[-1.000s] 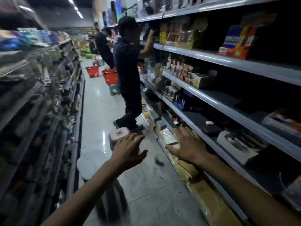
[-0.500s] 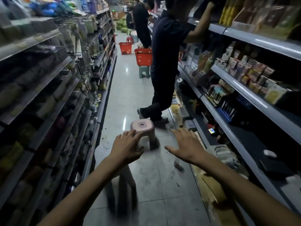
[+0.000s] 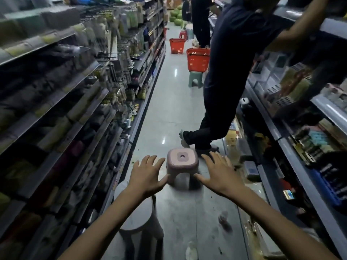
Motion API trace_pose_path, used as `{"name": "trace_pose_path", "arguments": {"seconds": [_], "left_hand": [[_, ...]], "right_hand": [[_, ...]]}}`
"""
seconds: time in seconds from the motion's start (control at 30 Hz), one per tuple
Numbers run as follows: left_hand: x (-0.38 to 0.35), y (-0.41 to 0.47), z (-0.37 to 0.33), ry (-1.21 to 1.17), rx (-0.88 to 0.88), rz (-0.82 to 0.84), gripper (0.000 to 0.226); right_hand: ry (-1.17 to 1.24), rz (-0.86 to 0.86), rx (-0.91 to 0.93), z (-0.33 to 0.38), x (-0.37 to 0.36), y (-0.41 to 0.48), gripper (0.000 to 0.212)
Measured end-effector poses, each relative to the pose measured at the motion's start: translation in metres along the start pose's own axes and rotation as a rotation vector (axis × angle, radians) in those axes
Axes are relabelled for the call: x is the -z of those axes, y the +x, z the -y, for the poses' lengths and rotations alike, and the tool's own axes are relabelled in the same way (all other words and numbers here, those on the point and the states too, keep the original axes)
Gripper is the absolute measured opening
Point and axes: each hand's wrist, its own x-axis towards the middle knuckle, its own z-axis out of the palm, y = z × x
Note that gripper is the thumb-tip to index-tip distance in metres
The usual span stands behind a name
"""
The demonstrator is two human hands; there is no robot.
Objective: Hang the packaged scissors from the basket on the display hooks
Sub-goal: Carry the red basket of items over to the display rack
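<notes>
My left hand and my right hand are stretched out in front of me over the aisle floor, fingers spread, holding nothing. Between them on the floor stands a small pink stool. A red basket sits on a green stool further down the aisle, and a second red basket stands beyond it. Display hooks with hanging packets line the left shelving. I see no packaged scissors clearly.
A person in dark clothes stands close ahead, reaching into the right shelves. Another person stands further back. A round grey stool is right under my left arm. Shelving closes in both sides of the narrow aisle.
My view has swung left from the right shelves toward the aisle's middle. Both hands stayed open and moved with it, now flanking the pink stool.
</notes>
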Motion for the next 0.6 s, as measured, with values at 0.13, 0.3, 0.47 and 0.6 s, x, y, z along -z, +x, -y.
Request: {"name": "trace_pose_path", "arguments": {"seconds": [0.13, 0.3, 0.47, 0.6], "left_hand": [[0.002, 0.073, 0.011, -0.008, 0.094, 0.032, 0.072], [0.007, 0.14, 0.034, -0.029, 0.177, 0.065, 0.07], [0.003, 0.203, 0.079, -0.015, 0.233, 0.106, 0.071], [-0.002, 0.264, 0.125, -0.013, 0.268, 0.119, 0.07]], "right_hand": [[-0.014, 0.023, 0.078, -0.009, 0.007, 0.083, 0.078], [-0.004, 0.073, 0.15, -0.004, 0.011, 0.18, 0.083], [-0.021, 0.126, 0.218, 0.009, 0.002, 0.281, 0.104], [0.008, 0.167, 0.248, 0.021, -0.006, 0.366, 0.097]]}}
